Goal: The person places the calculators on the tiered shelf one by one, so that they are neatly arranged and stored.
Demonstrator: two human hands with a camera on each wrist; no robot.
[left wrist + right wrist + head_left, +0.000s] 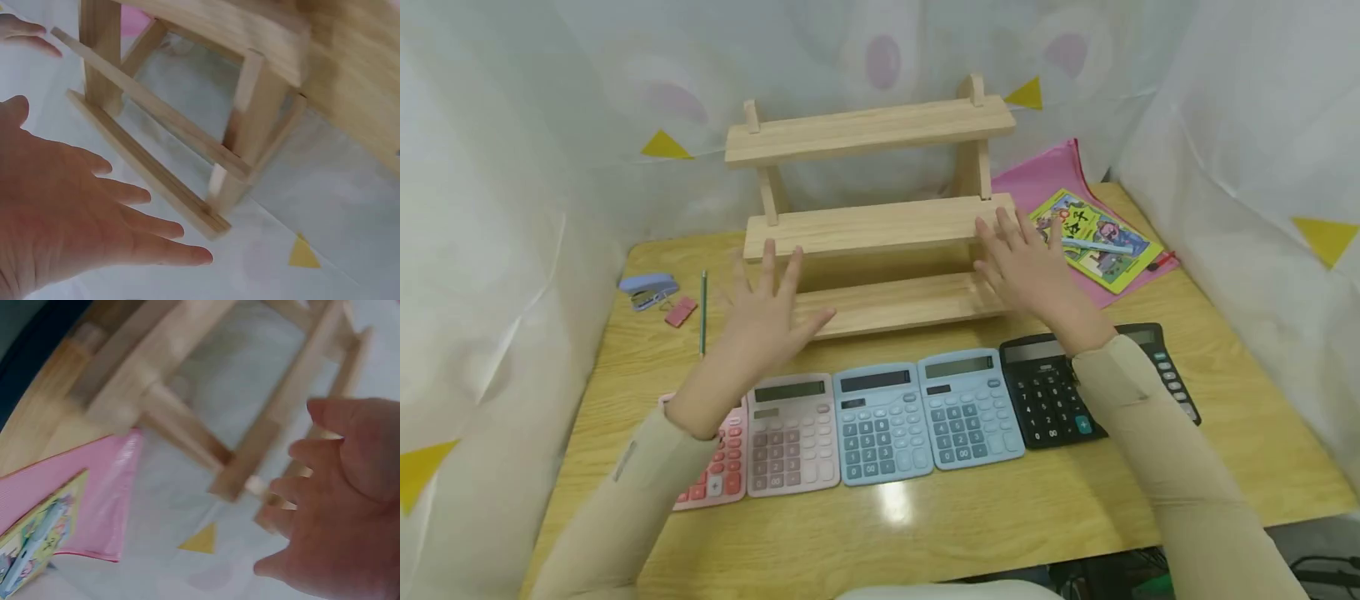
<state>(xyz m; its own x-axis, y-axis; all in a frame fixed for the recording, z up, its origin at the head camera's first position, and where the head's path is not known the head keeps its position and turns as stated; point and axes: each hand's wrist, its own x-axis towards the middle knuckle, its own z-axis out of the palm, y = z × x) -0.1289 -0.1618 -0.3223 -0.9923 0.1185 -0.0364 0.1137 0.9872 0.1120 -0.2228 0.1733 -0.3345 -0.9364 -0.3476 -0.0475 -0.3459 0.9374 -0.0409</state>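
Observation:
A three-tier wooden shelf (880,229) stands at the back of the table. Before its left end my left hand (760,321) is raised with fingers spread, holding nothing; the left wrist view shows the same bare palm (81,219) beside the wooden frame (162,119). Near the shelf's right end my right hand (1026,271) is also spread; whether its fingertips touch the wood I cannot tell. Below the hands lies a row of calculators: a red-pink one (730,462), a pale pink one (793,442), two blue ones (886,429) and black ones (1045,400), partly covered by my right forearm.
Left on the table are a purple stapler (649,287), a pink binder clip (681,312) and a green pencil (703,312). At right, a pink pouch (1037,171) lies under a colourful booklet (1112,262) with a light blue pen (1097,246) on it. White curtains (482,183) enclose the table.

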